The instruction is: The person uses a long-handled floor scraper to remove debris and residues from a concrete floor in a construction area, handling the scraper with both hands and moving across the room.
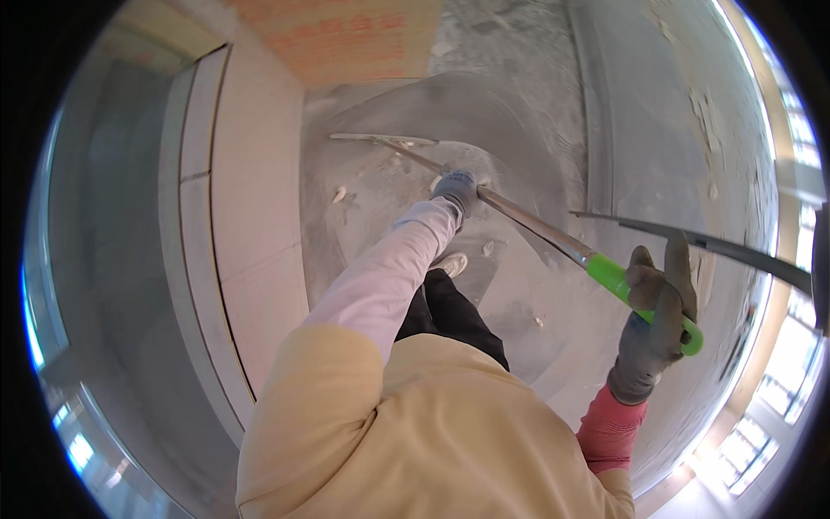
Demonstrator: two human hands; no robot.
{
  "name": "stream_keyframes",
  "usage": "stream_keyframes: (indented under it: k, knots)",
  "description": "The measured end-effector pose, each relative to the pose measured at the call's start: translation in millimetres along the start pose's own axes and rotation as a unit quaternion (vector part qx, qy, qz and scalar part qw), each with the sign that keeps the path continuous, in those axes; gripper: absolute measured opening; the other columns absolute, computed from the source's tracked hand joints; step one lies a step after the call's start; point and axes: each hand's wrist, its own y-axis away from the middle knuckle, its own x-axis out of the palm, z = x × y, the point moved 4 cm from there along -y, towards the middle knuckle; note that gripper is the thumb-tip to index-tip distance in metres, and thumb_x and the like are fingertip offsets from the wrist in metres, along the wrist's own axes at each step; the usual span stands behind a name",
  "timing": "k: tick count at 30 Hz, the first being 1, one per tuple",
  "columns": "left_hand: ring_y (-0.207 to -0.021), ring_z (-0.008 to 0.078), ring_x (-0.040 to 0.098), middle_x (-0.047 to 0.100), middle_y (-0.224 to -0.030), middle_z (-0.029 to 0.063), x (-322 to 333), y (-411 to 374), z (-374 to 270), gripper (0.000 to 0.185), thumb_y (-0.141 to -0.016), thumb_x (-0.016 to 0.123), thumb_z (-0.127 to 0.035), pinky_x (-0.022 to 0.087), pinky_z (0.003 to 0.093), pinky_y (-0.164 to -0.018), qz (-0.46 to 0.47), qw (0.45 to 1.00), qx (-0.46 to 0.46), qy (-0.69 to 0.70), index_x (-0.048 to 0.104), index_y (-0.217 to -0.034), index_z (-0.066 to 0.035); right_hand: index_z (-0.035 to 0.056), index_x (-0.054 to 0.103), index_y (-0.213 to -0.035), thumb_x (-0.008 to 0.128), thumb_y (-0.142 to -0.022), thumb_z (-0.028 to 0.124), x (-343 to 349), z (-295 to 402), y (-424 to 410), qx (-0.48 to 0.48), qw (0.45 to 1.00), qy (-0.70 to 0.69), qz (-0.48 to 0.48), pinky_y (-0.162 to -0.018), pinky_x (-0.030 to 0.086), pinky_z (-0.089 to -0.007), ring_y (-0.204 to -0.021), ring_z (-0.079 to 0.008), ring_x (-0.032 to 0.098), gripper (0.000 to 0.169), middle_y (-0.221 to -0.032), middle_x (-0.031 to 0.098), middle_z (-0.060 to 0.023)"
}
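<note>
My left hand (456, 190), in a grey-blue work glove, grips the metal pole (535, 222) of a long-handled floor squeegee partway along its length. At the upper end, the fingers of my right hand (658, 311), in a dirty glove, are wrapped around the green grip (608, 279). One finger there points up, away from the grip. The squeegee's thin, wide head (382, 137) rests on the grey dusty floor, with pale crumbs beside it.
Pale boards (256, 194) stand along the left. A rough grey wall (668, 130) with peeling patches runs on the right, with bright windows (791, 363) beyond. A dark narrow bar (733, 250) crosses near my right hand. Flakes (339, 194) and a shoe (452, 264) show on the floor.
</note>
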Motion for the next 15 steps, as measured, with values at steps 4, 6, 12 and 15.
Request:
stream_keyframes:
  k: [4,6,12,15]
  knots:
    - [-0.094,0.0334,0.063,0.067,-0.098,0.0145,-20,64,28,0.024,-0.076,0.066,-0.018,0.048,0.0414,-0.083,-0.182,0.983,0.018,0.033,0.066,-0.100,-0.014,-0.0097,0.050,-0.129,0.032,-0.088,0.001,38,28,-2,-0.063,0.978,-0.027,0.196,-0.089,0.046,-0.0416,-0.066,-0.0176,0.060,0.046,-0.055,0.053,-0.0065]
    - [-0.094,0.0334,0.062,0.066,-0.096,0.0148,-36,95,32,0.021,-0.076,0.066,-0.018,0.048,0.0415,-0.082,-0.199,0.979,-0.008,0.051,0.065,-0.097,-0.014,-0.0095,0.050,-0.129,0.032,-0.087,0.001,55,42,-3,-0.077,0.964,-0.021,0.253,-0.084,0.046,-0.0415,-0.060,-0.0181,0.058,0.047,-0.053,0.052,-0.0058]
    - [-0.092,0.0339,0.060,0.064,-0.090,0.0125,-38,174,42,0.017,-0.079,0.060,-0.019,0.043,0.0411,-0.090,-0.246,0.956,-0.081,0.138,0.064,-0.095,-0.015,-0.0081,0.052,-0.125,0.032,-0.083,-0.001,89,69,-2,-0.114,0.906,-0.053,0.403,-0.075,0.045,-0.0457,-0.052,-0.0192,0.050,0.047,-0.052,0.050,-0.0061]
    - [-0.092,0.0327,0.060,0.064,-0.091,0.0117,-24,196,35,0.024,-0.079,0.064,-0.021,0.037,0.0479,-0.094,-0.261,0.940,-0.108,0.189,0.063,-0.102,-0.013,-0.0018,0.053,-0.121,0.037,-0.083,0.002,73,77,-13,0.005,0.903,0.003,0.430,-0.069,0.046,-0.0455,-0.051,-0.0212,0.056,0.041,-0.050,0.052,-0.0076]
